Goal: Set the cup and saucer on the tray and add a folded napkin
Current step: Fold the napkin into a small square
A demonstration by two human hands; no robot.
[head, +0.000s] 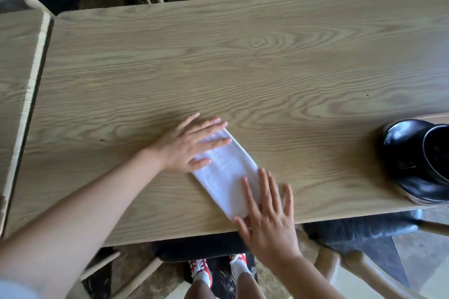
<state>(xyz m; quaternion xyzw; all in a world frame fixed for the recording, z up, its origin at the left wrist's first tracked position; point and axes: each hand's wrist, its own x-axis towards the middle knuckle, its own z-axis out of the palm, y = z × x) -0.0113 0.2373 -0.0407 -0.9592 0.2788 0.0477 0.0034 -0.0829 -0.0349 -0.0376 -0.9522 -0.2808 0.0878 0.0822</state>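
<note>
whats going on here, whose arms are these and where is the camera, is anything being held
There is no machine here. One camera sits on a person's head and looks down at their own two bare arms over a wooden table. A white napkin, folded into a long strip, lies flat near the table's front edge. The left hand presses flat on its far end and the right hand on its near end, fingers spread. Nothing is gripped or lifted. A black cup stands at the right edge, partly cut off. Chairs and the person's shoes show around the table.
</note>
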